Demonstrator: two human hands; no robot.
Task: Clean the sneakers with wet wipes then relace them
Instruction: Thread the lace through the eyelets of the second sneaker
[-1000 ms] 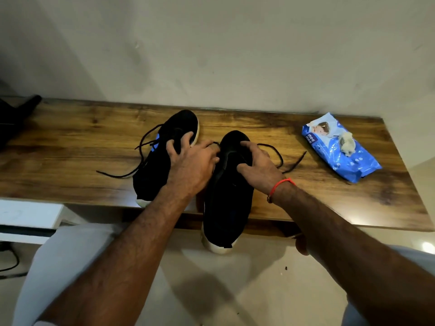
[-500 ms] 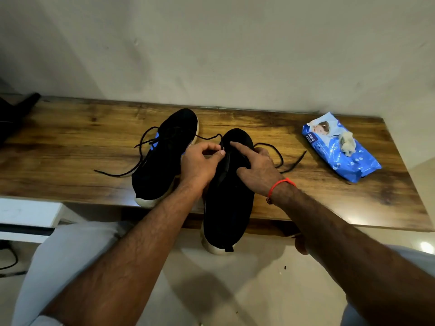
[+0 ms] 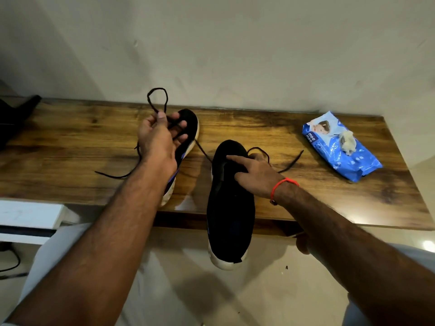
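Observation:
Two black sneakers with white soles lie on a wooden table (image 3: 70, 147). The right sneaker (image 3: 229, 208) overhangs the table's near edge. My right hand (image 3: 255, 171) rests on its top, with the index finger stretched along the upper. My left hand (image 3: 157, 135) is raised above the left sneaker (image 3: 188, 128) and pinches a black lace (image 3: 156, 97) that loops up above the fingers and runs down to the right sneaker. Another loose lace (image 3: 117, 176) trails on the table at the left. The right sneaker's other lace end (image 3: 292, 161) lies to its right.
A blue pack of wet wipes (image 3: 339, 149) with a crumpled used wipe (image 3: 347, 143) on it lies at the table's right end. A dark object (image 3: 14, 118) sits at the far left. A white shelf (image 3: 28, 215) and a cable (image 3: 9, 267) are below left. Wall behind.
My left hand has lifted up and to the left from the right sneaker's tongue, drawing a lace out into a loop. My right hand stays on the right sneaker.

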